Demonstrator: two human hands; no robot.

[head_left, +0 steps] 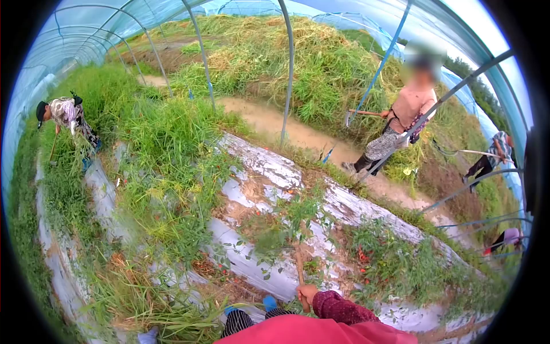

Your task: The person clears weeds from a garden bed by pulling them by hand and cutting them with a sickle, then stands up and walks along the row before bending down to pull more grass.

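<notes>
My right hand [307,293], in a dark red patterned sleeve, is closed round the wooden handle of what looks like a sickle [299,265]. Its handle points away from me, and its thin blade is blurred among the leaves. Just beyond its top stands a leafy plant [302,212] over torn plastic mulch [238,249]. At the bottom left edge, a grey-blue patch [148,336] beside long grass [172,309] may be my gloved left hand; no fingers can be made out. Red fruits [362,255] show among plants to the right.
My blue-shod feet [269,303] stand by the mulch. Tall weeds [166,143] cover the left rows, where a person [67,114] bends. Beyond the metal hoops [288,69], another person [409,109] with a bladed tool walks a muddy path [269,123]. More people are at right.
</notes>
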